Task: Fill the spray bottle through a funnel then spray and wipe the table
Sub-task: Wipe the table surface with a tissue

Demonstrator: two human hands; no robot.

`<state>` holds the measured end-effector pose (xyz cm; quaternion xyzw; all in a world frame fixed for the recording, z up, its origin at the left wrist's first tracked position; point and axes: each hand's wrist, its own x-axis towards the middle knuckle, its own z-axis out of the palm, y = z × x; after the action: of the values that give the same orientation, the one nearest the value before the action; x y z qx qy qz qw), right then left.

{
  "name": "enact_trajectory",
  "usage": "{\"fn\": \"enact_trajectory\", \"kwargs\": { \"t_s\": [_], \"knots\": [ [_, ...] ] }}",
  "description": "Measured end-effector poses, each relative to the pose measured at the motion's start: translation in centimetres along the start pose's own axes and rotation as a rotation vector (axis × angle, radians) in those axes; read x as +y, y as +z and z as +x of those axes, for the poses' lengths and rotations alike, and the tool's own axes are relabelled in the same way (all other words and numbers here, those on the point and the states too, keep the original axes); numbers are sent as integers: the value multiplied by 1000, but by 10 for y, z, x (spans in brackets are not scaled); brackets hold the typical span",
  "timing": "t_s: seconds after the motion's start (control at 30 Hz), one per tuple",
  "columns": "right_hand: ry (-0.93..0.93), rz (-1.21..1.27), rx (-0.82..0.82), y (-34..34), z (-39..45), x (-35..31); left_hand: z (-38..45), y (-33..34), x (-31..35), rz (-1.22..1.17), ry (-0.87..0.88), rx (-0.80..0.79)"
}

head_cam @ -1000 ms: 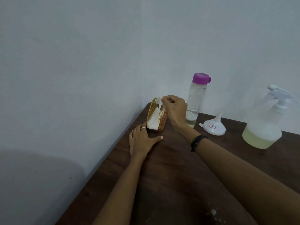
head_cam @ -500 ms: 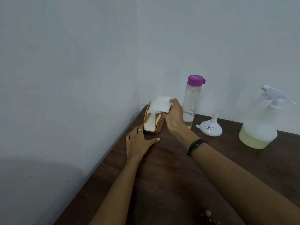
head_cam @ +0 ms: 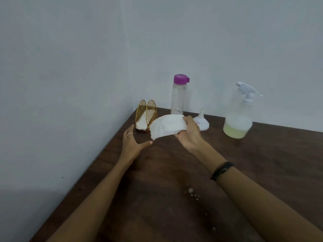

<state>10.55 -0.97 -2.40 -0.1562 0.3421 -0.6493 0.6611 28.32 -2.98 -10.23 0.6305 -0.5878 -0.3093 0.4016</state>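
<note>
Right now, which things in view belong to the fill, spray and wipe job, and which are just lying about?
Job: spray bottle, funnel, water bottle, napkin gripped by right hand, droplets, table.
Lying about: napkin holder, left hand open beside it.

Bare forearms, thin silver ring on left hand, black braided wristband on right

2 bottles, 1 funnel, 1 napkin holder, 2 hands.
</note>
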Motion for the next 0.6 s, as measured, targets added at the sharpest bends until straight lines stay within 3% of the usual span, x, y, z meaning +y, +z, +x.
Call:
{"fn": "enact_trajectory", "kwargs": {
  "t_s": [0.1, 0.2, 0.3, 0.37, 0.47, 0.5, 0.6],
  "knots": [
    [-55, -142, 25, -27, -33, -13, -57, 0, 17, -46, 35, -186],
    [-216, -371, 39, -47, -62, -30, -114, -6, 25, 133, 67, -340],
    [-522, -833, 25, -58, -89, -42, -149, -17, 13, 350, 179, -379],
    [-642, -1083, -88, -62, -112, -37, -159, -22, 3, 509, 231, -375],
    [-512, -1558, -326, -64, -151, -9, -173, -23, -6, 608, 241, -370],
    [-454, -1756, -335, -66, -163, 5, -179, -21, -8, 627, 249, -366],
    [-351, -1936, -134, -68, -186, 38, -193, -13, -14, 734, 287, -328]
  ]
}}
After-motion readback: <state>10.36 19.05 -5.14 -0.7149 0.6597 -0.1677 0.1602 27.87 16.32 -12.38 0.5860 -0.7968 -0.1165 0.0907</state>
